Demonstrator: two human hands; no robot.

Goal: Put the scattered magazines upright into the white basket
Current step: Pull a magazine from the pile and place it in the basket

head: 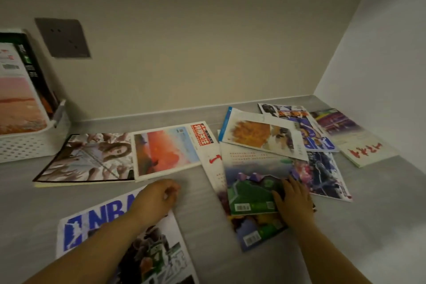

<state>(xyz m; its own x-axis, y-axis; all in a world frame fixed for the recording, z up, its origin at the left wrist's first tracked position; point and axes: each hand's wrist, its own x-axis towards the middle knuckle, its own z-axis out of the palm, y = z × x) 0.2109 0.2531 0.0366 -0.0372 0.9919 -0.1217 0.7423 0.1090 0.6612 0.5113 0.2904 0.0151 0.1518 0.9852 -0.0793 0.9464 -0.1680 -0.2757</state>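
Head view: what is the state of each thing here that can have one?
white basket, upright, magazines standing inside.
NBA magazine, flat on table, under left forearm.
green-cover magazine, flat, under right hand.
left hand, fingers curled, holds nothing.
right hand, fingers laid on green-cover magazine.

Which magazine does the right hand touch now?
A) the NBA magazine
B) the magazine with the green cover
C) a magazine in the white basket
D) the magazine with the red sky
B: the right hand lies with its fingers spread on the green-covered magazine.
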